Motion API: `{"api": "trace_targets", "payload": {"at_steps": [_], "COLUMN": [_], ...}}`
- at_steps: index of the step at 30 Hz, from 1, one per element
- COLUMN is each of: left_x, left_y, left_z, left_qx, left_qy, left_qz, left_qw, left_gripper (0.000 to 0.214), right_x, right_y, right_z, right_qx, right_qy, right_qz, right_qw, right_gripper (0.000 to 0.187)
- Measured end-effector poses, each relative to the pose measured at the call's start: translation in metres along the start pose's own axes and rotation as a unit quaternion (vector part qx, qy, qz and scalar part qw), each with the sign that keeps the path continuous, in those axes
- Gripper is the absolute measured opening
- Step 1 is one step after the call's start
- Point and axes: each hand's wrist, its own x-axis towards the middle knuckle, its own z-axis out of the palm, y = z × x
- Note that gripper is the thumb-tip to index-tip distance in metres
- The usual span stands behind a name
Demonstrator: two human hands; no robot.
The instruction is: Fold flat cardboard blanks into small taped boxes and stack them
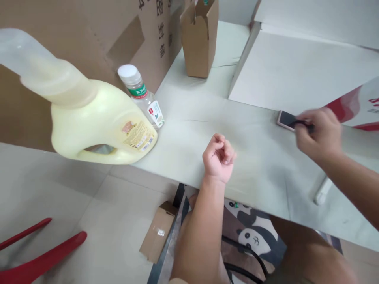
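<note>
My left hand rests palm up over the pale tabletop, its fingers curled in and nothing visible in them. To the right, my right hand is closed on a small dark object, blurred by motion and partly covered by the fingers. Right beside those fingertips lies a small flat rectangular item with a dark face and a pinkish edge. Whether the dark object is joined to it I cannot tell. A white stick-shaped item lies partly under my right forearm.
A large pale-yellow jug stands at the left edge, beside a clear white-capped bottle. Behind them is a big cardboard box. A small open carton and a white box stand farther back. Red bars show below left.
</note>
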Motion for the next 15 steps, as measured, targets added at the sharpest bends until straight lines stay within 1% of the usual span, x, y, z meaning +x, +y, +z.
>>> {"api": "trace_targets", "payload": {"at_steps": [2, 3, 6, 8, 9, 10, 11, 13, 15], "left_x": [0.006, 0.008, 0.015, 0.019, 0.021, 0.022, 0.024, 0.027, 0.028], "left_y": [-0.001, -0.001, 0.001, 0.006, 0.009, 0.011, 0.014, 0.017, 0.018], "left_z": [-0.003, -0.004, -0.009, -0.011, -0.011, -0.011, -0.011, -0.011, -0.011], "left_qx": [0.001, 0.003, 0.009, 0.010, 0.008, 0.005, 0.002, -0.003, -0.007], "left_qy": [-0.013, -0.019, -0.020, -0.008, -0.003, 0.000, 0.001, -0.001, -0.006], "left_qz": [-0.015, -0.025, -0.045, -0.050, -0.050, -0.051, -0.051, -0.051, -0.051], "left_qw": [1.000, 1.000, 0.999, 0.999, 0.999, 0.999, 0.999, 0.999, 0.999], "left_gripper": [0.004, 0.002, 0.003, 0.007, 0.009, 0.010, 0.011, 0.011, 0.010], "right_x": [0.041, 0.062, 0.130, 0.176, 0.198, 0.219, 0.239, 0.274, 0.301], "right_y": [-0.044, -0.065, -0.117, -0.148, -0.162, -0.175, -0.188, -0.208, -0.216], "right_z": [0.035, 0.052, 0.095, 0.113, 0.120, 0.125, 0.131, 0.141, 0.155], "right_qx": [0.037, 0.042, 0.029, -0.001, -0.010, -0.025, -0.039, -0.080, -0.132], "right_qy": [-0.055, -0.081, -0.158, -0.200, -0.203, -0.192, -0.181, -0.174, -0.189], "right_qz": [-0.066, -0.089, -0.107, -0.099, -0.106, -0.116, -0.125, -0.132, -0.146], "right_qw": [0.996, 0.992, 0.981, 0.975, 0.973, 0.974, 0.975, 0.973, 0.962], "right_gripper": [0.025, 0.029, 0.039, 0.043, 0.045, 0.047, 0.055, 0.079, 0.100]}}
